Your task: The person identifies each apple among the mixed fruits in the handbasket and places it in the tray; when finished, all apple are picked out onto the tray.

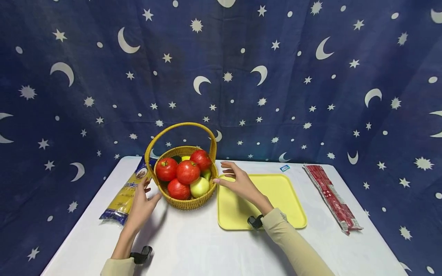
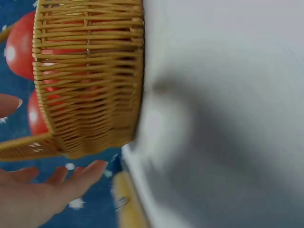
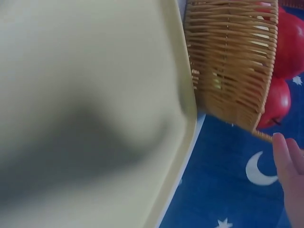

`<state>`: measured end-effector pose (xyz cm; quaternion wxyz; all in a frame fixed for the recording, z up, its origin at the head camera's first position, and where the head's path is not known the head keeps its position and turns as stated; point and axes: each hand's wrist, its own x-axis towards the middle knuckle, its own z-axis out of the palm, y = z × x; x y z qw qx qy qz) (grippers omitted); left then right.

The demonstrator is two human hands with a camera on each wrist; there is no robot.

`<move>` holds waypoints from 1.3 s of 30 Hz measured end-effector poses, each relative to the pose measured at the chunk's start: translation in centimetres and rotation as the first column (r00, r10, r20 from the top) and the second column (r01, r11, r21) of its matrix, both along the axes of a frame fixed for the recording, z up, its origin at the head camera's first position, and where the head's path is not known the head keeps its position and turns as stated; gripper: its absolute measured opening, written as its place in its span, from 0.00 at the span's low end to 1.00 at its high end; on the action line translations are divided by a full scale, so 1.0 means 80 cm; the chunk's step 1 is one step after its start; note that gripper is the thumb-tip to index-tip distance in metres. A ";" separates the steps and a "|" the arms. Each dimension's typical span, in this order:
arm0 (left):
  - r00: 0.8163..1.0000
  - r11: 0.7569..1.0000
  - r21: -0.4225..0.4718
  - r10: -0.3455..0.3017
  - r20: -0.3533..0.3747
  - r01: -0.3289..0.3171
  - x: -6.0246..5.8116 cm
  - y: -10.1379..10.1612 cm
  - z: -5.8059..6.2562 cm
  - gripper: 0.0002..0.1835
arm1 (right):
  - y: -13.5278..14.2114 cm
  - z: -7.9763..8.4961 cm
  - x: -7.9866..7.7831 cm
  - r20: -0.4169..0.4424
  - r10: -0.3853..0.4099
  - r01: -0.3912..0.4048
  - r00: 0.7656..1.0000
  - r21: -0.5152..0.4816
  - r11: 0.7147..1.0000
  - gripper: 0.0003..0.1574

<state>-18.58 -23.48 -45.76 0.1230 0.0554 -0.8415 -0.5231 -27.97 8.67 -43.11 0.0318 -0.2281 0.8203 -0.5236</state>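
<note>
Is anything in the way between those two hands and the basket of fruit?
Nothing visible is. The left hand and right hand are on either side of the basket, with no object seen in between. The yellow-and-blue bag lies left of the basket, and the yellow tray lies below the right hand; neither blocks them.

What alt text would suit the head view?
A left hand and a right hand flank a basket of fruit on a white table. A yellow tray lies right of the basket, a red packet farther right, a yellow packet at left. Behind hangs a starry blue cloth.
</note>
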 end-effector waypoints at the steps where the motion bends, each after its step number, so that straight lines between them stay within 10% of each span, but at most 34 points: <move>1: 0.999 0.998 0.062 -0.023 0.038 0.021 -0.004 -0.003 -0.002 0.44 | -0.005 -0.001 -0.003 0.004 0.012 -0.012 1.000 -0.005 1.000 0.47; 9: 0.985 0.911 0.401 -0.147 0.086 0.101 -0.035 -0.015 -0.014 0.42 | -0.045 -0.001 -0.016 0.023 0.096 -0.096 0.995 0.001 0.995 0.48; 24: 0.974 0.790 0.588 -0.226 0.017 0.173 -0.056 -0.020 -0.024 0.44 | -0.096 0.005 -0.027 0.017 0.105 -0.106 0.994 0.034 0.994 0.47; 39: 0.970 0.765 0.611 -0.243 -0.019 0.204 -0.058 -0.022 -0.031 0.43 | -0.125 0.006 -0.016 -0.092 -0.060 0.081 0.994 0.248 0.965 0.52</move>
